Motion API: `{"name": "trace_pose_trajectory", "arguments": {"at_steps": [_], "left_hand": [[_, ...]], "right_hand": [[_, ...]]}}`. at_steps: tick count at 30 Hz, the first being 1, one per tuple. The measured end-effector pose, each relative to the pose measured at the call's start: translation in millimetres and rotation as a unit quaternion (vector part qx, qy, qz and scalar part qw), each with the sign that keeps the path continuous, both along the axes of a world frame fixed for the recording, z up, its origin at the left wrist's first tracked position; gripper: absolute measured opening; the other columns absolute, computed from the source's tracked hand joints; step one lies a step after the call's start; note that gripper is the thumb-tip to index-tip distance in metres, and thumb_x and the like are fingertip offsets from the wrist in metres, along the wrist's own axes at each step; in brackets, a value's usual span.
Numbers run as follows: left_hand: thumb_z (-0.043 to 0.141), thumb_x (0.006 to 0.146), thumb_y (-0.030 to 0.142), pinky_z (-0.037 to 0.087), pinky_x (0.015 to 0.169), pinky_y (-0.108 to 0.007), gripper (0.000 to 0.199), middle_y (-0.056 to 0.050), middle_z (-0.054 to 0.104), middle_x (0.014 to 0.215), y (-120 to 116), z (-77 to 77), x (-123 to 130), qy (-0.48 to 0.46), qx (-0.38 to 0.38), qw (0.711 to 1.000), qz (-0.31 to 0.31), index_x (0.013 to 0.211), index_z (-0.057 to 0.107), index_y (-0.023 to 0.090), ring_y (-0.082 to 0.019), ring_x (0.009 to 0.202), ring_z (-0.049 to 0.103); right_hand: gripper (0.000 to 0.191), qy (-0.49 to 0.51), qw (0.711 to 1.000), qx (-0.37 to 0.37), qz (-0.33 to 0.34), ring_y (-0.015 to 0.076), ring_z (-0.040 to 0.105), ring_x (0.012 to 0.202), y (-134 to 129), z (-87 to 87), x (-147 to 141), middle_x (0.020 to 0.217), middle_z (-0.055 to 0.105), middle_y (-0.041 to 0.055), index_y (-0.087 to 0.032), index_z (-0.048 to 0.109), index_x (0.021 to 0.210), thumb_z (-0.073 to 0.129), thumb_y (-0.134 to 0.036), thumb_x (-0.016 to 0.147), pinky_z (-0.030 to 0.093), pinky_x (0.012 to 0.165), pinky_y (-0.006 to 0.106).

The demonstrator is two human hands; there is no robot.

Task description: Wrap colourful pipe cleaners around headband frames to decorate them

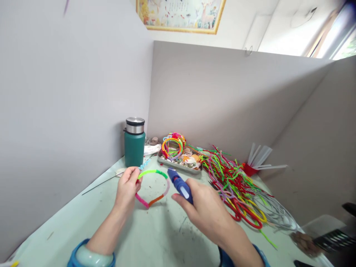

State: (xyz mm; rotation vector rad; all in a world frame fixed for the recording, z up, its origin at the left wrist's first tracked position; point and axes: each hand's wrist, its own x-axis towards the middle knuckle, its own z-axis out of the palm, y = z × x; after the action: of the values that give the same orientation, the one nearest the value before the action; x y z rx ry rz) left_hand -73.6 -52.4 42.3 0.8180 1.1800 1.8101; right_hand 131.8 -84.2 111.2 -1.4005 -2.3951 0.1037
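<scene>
My left hand (127,189) pinches a ring of fuzzy pipe cleaner (156,200), held upright over the table with green, lilac, orange and pink sections. A light-blue fuzzy piece (144,164) shows just above those fingertips; whether it joins the ring is unclear. Wrapped in my right hand (207,207) is a blue glue gun (179,184), its tip pointing up and left, close to the ring's right side but apart from it. The trigger is hidden by the hand. Behind both, a metal tray (180,165) bears finished-looking colourful rings (172,146) and small discs.
A green bottle (135,148) stands behind my left hand. Loose pipe cleaners (236,185) pile up on the right, by a red cup (249,170) with white sticks (261,155). Grey partitions (222,96) enclose the table (155,241). A thin dark rod (101,183) lies left.
</scene>
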Motion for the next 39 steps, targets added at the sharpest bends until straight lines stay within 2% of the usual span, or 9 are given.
{"name": "trace_pose_trajectory", "arguments": {"at_steps": [5, 8, 13, 19, 23, 26, 30, 34, 39], "left_hand": [[0.061, 0.068, 0.04, 0.024, 0.037, -0.014, 0.027, 0.008, 0.042, 0.053, 0, 2.3, 2, -0.018, -0.003, 1.0, -0.001, 0.077, 0.049, 0.018, -0.003, 0.039, 0.034], [0.061, 0.067, 0.042, 0.03, 0.041, -0.014, 0.028, 0.007, 0.047, 0.059, 0, 1.3, 3, -0.02, -0.007, 1.0, 0.008, 0.078, 0.05, 0.019, -0.004, 0.044, 0.042], [0.058, 0.07, 0.042, 0.024, 0.036, -0.014, 0.026, 0.008, 0.042, 0.054, 1, -0.4, 3, -0.005, -0.011, 1.0, 0.009, 0.078, 0.049, 0.019, -0.002, 0.038, 0.033], [0.056, 0.073, 0.037, 0.018, 0.034, -0.014, 0.021, 0.009, 0.036, 0.052, 0, 2.6, 2, -0.001, 0.009, 1.0, 0.014, 0.075, 0.047, 0.018, -0.001, 0.035, 0.025], [0.055, 0.075, 0.037, 0.019, 0.035, -0.014, 0.02, 0.009, 0.038, 0.056, -2, 4.4, 2, 0.002, 0.021, 1.0, 0.01, 0.075, 0.047, 0.018, 0.0, 0.036, 0.026], [0.054, 0.076, 0.037, 0.019, 0.036, -0.015, 0.02, 0.008, 0.039, 0.059, -3, 4.3, 1, 0.011, 0.018, 1.0, 0.002, 0.076, 0.048, 0.018, 0.0, 0.037, 0.027], [0.054, 0.077, 0.038, 0.02, 0.037, -0.015, 0.021, 0.007, 0.042, 0.062, -3, 3.6, 2, 0.023, 0.021, 0.999, -0.016, 0.079, 0.049, 0.018, 0.0, 0.039, 0.028], [0.054, 0.077, 0.039, 0.021, 0.038, -0.014, 0.022, 0.007, 0.041, 0.062, -4, 3.0, 4, 0.047, 0.026, 0.998, -0.031, 0.079, 0.05, 0.018, -0.001, 0.043, 0.03], [0.056, 0.074, 0.04, 0.021, 0.038, -0.014, 0.023, 0.008, 0.038, 0.057, -5, 3.3, 5, 0.05, 0.03, 0.997, -0.056, 0.078, 0.05, 0.018, -0.002, 0.043, 0.03]], "right_hand": [[0.015, 0.002, 0.994, 0.069, 0.088, 0.0191, 0.056, 0.066, -10, -23.8, -31, 0.08, 0.06, 0.0053, -0.019, 0.047, 0.085, 0.047, -0.034, 0.082, 0.027, 0.052, 0.027], [0.012, -0.02, 0.991, 0.103, 0.085, 0.0191, 0.055, 0.066, -8, -38.6, -45, 0.078, 0.059, 0.0051, -0.019, 0.047, 0.083, 0.05, -0.029, 0.079, 0.026, 0.05, 0.027], [0.013, -0.04, 0.99, 0.118, 0.058, 0.019, 0.056, 0.064, -2, -42.6, -45, 0.077, 0.059, 0.0047, -0.018, 0.047, 0.082, 0.054, -0.027, 0.076, 0.026, 0.048, 0.026], [0.013, -0.059, 0.994, 0.087, -0.03, 0.0195, 0.059, 0.065, 3, -32.3, -19, 0.077, 0.06, 0.0046, -0.019, 0.049, 0.083, 0.049, -0.031, 0.081, 0.03, 0.051, 0.027], [0.02, -0.129, 0.982, 0.05, -0.132, 0.0229, 0.061, 0.069, 12, -52.0, -5, 0.081, 0.062, 0.009, -0.016, 0.053, 0.086, 0.05, -0.036, 0.082, 0.033, 0.053, 0.028], [0.03, -0.171, 0.975, -0.011, -0.141, 0.0253, 0.061, 0.073, 17, -62.7, 5, 0.085, 0.063, 0.0128, -0.014, 0.059, 0.089, 0.055, -0.041, 0.077, 0.036, 0.057, 0.03], [0.032, -0.112, 0.993, -0.041, -0.016, 0.0225, 0.06, 0.073, 24, -34.5, 12, 0.082, 0.063, 0.0073, -0.02, 0.064, 0.083, 0.056, -0.05, 0.074, 0.038, 0.061, 0.029], [0.023, 0.079, 0.993, 0.084, 0.002, 0.0153, 0.058, 0.076, 39, 5.6, -13, 0.087, 0.063, 0.004, -0.022, 0.064, 0.086, 0.044, -0.032, 0.087, 0.038, 0.068, 0.025], [0.016, 0.17, 0.977, 0.063, 0.109, 0.013, 0.055, 0.07, 65, 12.4, -68, 0.082, 0.064, 0.0011, -0.023, 0.065, 0.09, 0.056, -0.027, 0.078, 0.038, 0.065, 0.023]]}}
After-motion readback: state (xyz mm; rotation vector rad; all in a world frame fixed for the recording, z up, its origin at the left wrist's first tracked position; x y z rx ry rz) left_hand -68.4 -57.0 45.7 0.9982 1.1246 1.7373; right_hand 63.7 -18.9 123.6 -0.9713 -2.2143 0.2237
